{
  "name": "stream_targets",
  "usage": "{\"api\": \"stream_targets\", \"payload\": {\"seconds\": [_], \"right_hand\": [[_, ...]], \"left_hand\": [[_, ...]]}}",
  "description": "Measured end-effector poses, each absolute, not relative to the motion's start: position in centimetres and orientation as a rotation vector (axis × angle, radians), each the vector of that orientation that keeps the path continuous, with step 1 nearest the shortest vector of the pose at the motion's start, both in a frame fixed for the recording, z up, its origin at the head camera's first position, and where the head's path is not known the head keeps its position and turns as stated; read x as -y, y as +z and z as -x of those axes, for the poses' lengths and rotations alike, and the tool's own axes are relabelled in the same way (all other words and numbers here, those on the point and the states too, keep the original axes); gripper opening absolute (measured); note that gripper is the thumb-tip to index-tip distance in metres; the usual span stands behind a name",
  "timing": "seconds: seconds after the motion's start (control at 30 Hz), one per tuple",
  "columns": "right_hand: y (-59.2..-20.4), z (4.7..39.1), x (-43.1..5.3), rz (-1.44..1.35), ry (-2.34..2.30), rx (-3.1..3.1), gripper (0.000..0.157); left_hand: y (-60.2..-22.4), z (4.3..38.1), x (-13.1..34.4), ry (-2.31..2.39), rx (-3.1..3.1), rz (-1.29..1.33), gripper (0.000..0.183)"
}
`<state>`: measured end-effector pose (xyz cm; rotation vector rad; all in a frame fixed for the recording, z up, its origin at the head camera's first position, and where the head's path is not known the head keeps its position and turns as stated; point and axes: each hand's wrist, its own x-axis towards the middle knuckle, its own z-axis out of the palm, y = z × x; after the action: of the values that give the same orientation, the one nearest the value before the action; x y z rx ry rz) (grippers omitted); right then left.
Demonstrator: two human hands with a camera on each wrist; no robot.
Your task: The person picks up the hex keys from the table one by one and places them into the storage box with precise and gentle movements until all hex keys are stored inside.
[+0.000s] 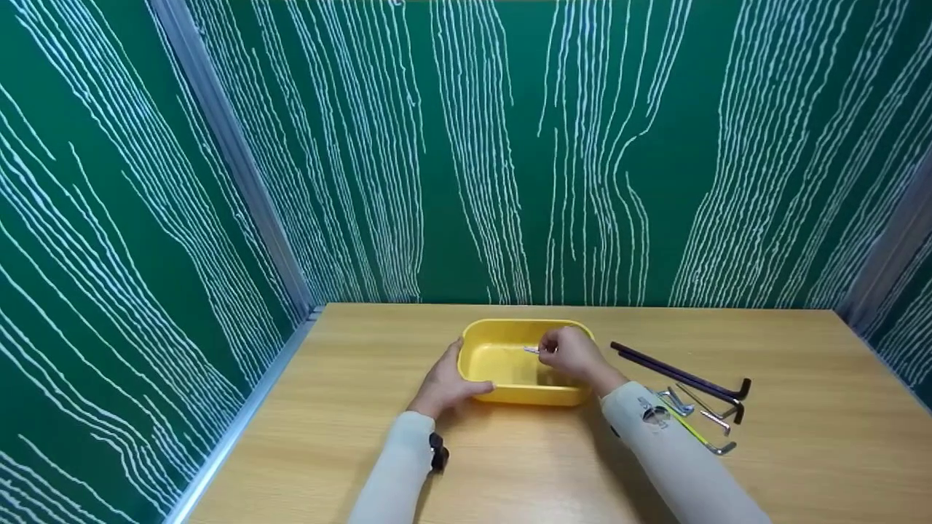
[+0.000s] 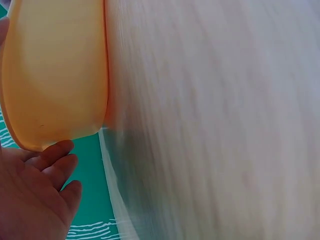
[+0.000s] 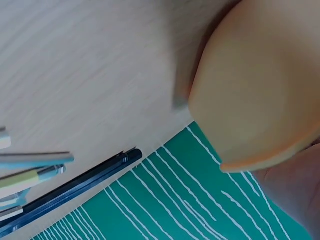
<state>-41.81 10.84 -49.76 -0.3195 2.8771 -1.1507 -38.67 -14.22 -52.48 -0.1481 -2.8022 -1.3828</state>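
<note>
One spread left hand (image 1: 445, 382) braces the near-left corner of the yellow tub (image 1: 531, 396) (likely for steadiness) while the right hand (image 1: 575, 354) pinches a silvery piece (image 1: 531, 350) over its interior.

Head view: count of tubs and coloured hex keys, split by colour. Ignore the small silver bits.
Yellow plastic tub: 1
Black hex keys: 2
Yellow-green hex key: 1
Total: 4

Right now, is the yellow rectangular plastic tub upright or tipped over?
Upright: the head view shows the tub's open top facing up, its base on the light wooden table.
</note>
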Motion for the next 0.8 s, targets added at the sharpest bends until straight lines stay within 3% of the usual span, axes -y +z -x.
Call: {"api": "stream_targets", "payload": {"seconds": [0.8], "right_hand": [[-50.9, 42.0, -10.5, 0.252, -0.946, -2.888, 0.005]], "left_hand": [[-52.6, 38.7, 14.2, -1.43, 2.784, 0.129, 0.113]]}}
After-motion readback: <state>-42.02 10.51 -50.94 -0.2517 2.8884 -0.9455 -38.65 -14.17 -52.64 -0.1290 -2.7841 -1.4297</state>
